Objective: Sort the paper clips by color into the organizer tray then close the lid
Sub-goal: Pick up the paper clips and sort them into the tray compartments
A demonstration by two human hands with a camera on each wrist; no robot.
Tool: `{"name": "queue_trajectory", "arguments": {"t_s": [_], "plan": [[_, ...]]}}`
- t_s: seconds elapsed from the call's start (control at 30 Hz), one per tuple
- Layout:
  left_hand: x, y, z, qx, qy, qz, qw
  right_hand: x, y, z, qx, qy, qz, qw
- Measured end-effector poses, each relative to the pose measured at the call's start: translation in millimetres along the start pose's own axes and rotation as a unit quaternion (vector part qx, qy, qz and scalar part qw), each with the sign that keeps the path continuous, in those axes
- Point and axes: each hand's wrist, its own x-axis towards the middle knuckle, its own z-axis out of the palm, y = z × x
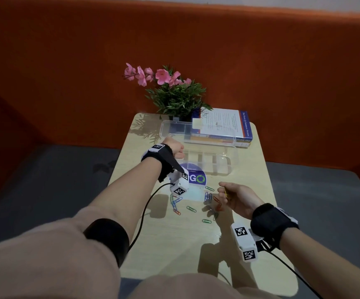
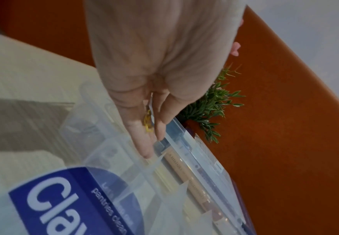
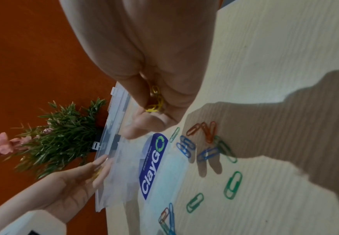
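The clear organizer tray (image 1: 228, 169) lies on the pale table, its lid (image 1: 196, 130) open and leaning back against the books. My left hand (image 1: 178, 152) hovers over the tray's left end (image 2: 96, 143) and pinches yellow paper clips (image 2: 148, 122) between thumb and fingers. My right hand (image 1: 224, 192) is nearer me, above the loose clips, and grips more yellow clips (image 3: 155, 101). Blue clips (image 1: 207, 197), orange clips (image 1: 218, 205) and green clips (image 1: 191, 209) lie scattered on the table in front of the tray.
A potted plant with pink flowers (image 1: 174, 96) and stacked books (image 1: 224, 126) stand behind the tray. A blue round ClayGo sticker (image 1: 196, 179) is on the tabletop. Wrist-camera cables trail toward me. An orange wall rises behind the small table.
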Motion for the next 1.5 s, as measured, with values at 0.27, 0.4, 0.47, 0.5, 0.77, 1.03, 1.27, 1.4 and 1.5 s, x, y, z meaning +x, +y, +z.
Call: {"name": "queue_trajectory", "arguments": {"t_s": [0.27, 0.4, 0.47, 0.5, 0.77, 1.03, 1.27, 1.4, 1.5], "plan": [[-14.9, 3.0, -12.2, -0.054, -0.018, 0.005, 0.998, 12.8, -33.7, 35.2, -0.016, -0.046, 0.0, 0.999], [-40.5, -11.5, -34.1, -0.025, 0.041, 0.094, 0.994, 30.4, -59.1, 62.9, -0.049, -0.056, -0.011, 0.997], [-52.0, -27.7, -46.8, 0.008, 0.077, 0.119, 0.99, 44.2, -69.1, 82.5, -0.074, -0.058, -0.015, 0.995], [-56.5, -37.4, -52.0, 0.02, 0.089, 0.121, 0.988, 51.4, -73.1, 93.5, -0.091, -0.056, -0.017, 0.994], [-71.5, -100.4, -58.0, 0.062, 0.093, 0.085, 0.99, 73.9, -76.4, 136.1, -0.215, -0.041, -0.029, 0.975], [-73.4, -111.3, -17.1, 0.318, 0.059, 0.107, 0.94, 26.3, -36.3, 75.0, -0.408, -0.048, -0.107, 0.905], [-70.0, -113.1, 3.7, 0.467, 0.075, 0.113, 0.874, 9.0, 18.5, 19.6, -0.597, 0.011, -0.138, 0.79], [-73.2, -113.0, 4.0, 0.463, 0.094, 0.062, 0.879, 10.8, 41.5, 35.3, -0.652, 0.0, -0.173, 0.738], [-74.7, -114.5, 1.7, 0.443, 0.1, 0.024, 0.891, 19.3, 53.9, 47.7, -0.703, -0.001, -0.172, 0.69]]}}
